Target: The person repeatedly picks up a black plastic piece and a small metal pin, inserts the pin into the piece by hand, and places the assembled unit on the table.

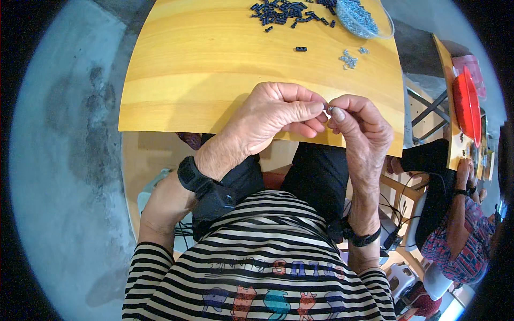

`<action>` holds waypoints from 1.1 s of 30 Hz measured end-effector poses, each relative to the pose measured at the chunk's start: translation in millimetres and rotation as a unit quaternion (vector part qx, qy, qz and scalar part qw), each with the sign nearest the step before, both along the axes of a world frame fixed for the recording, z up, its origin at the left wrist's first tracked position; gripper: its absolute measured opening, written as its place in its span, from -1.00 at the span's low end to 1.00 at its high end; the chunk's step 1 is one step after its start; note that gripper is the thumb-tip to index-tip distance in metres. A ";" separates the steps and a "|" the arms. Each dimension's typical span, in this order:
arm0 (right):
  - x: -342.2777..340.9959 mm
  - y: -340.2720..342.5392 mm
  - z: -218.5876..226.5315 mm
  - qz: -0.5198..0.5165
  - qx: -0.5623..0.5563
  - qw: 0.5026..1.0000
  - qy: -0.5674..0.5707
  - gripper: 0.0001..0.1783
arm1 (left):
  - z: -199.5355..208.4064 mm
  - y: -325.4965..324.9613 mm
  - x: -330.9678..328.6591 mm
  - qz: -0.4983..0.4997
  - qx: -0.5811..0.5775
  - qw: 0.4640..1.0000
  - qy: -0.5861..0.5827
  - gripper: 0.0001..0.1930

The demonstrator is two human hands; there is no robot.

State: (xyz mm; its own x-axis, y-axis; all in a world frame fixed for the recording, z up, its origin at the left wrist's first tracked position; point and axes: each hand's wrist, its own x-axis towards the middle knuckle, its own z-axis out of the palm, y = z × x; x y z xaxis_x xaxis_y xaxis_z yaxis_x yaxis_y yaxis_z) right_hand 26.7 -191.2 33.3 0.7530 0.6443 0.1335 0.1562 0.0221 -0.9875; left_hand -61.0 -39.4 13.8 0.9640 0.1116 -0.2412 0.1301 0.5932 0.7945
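Note:
Above the near edge of the table, my left hand [284, 109] is closed in a pinch, thumb against forefinger. What it grips is mostly hidden behind the fingertips. My right hand [364, 120] meets it almost tip to tip, its thumb and forefinger pinching a tiny silvery metal piece [330, 109]. Farther up the table lies a single small black plastic piece with holes [301, 49]. A small heap of tiny silvery metal pieces [348, 59] sits to the right of it, with a few more beside.
Many small black pieces [278, 12] are spread at the far side of the yellow wooden table [176, 69]. Next to them stands a clear bowl [392, 28] of silvery bits. At right, another person [460, 230] works at a table with a red basin [467, 104].

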 end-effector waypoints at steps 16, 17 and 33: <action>48.4 15.0 -15.0 -0.081 -0.160 0.895 -0.408 -0.94 | -14.0 28.9 47.6 0.148 0.678 0.711 -0.113 -0.90; 49.4 13.5 -16.6 -0.091 -0.167 0.897 -0.398 -0.95 | -16.4 29.1 54.0 0.146 0.704 0.683 -0.128 -0.89; 49.3 -1.2 -29.8 -0.109 -0.132 0.927 -0.333 -0.91 | -18.0 15.0 105.2 0.151 0.747 0.629 -0.153 -0.86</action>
State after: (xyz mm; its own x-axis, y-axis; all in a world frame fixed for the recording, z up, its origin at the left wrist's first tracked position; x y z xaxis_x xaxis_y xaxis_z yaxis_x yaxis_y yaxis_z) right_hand 75.9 -192.4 3.5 0.6762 0.5622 0.4761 0.7061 -0.3103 -0.6365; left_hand 44.2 -24.4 -4.3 0.8201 0.1825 0.5424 -0.1041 -0.8844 0.4550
